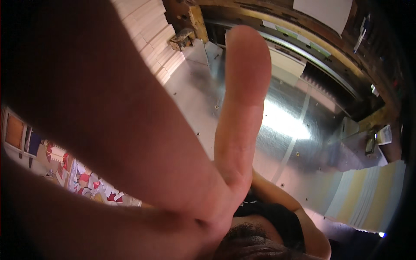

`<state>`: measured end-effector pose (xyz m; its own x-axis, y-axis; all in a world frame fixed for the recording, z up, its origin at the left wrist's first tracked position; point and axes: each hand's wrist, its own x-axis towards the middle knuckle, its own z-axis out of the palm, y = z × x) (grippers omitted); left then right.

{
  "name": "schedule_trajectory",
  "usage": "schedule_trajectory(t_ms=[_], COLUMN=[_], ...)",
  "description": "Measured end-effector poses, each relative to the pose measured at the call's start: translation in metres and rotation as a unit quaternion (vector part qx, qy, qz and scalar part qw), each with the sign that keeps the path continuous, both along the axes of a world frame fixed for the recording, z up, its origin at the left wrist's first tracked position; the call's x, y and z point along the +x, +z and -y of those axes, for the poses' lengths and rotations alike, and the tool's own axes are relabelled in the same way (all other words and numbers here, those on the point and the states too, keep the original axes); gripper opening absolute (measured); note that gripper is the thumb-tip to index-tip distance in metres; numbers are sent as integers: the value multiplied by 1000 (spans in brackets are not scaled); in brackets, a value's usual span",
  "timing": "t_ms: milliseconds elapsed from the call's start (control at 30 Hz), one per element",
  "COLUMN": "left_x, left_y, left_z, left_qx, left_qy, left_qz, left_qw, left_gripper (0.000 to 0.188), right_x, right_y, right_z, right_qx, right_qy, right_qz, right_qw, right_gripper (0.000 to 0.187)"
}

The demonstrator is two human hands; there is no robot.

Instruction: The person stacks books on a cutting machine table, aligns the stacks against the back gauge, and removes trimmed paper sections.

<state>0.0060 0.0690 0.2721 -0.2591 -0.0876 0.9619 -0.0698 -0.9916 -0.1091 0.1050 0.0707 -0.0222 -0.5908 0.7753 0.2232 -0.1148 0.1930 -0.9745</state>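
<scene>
My right hand point(216, 190) fills much of the head view, very close and partly blurred. Its thumb point(242, 86) points up with the pad side showing, while two large fingers stretch toward the left edge. These digits are spread apart, and no object shows between them. Behind the hand, a bent right forearm point(279, 190) comes from a black sleeve point(286, 225) at the lower edge. Beyond the thumb lies a shiny metal worktable point(281, 121) dotted with small holes. My left hand does not show.
Pale stacked sheets point(147, 26) stand at the far left, beside a worn metal block point(182, 40). A striped stack point(368, 195) lies at the right. Paper scraps point(95, 186) are heaped at the left. A wooden frame point(333, 50) with a pen point(359, 39) borders the far side.
</scene>
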Motion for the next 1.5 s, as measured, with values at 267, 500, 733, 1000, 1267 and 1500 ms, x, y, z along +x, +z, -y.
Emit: schedule_trajectory(t_ms=[267,500,733,1000,1267,1500], left_x=[-39,-87,-72,-80,-77,-94], left_y=[-84,-260,-278,-288,-291,-349], left_z=[19,61,55,69,56,55], left_qx=[-101,-658,-654,-650,-643,-633], left_qy=[220,298,393,387,377,318], left_qz=[45,-214,-230,-191,-191,-120], left_qw=[969,658,604,626,639,695], left_gripper=[89,89,81,76,65,48], right_x=[53,140,113,96,145,207], right_y=[12,0,20,34,9,34], right_z=[-181,-390,-438,-425,-396,-200], right_qx=[-2,-115,-180,-267,-242,-116], right_qy=[-229,-485,-432,-474,-448,-477], right_qz=[-44,106,-1,2,-66,38], right_qw=[973,861,884,839,858,871], right_gripper=[58,89,94,55,41,72])
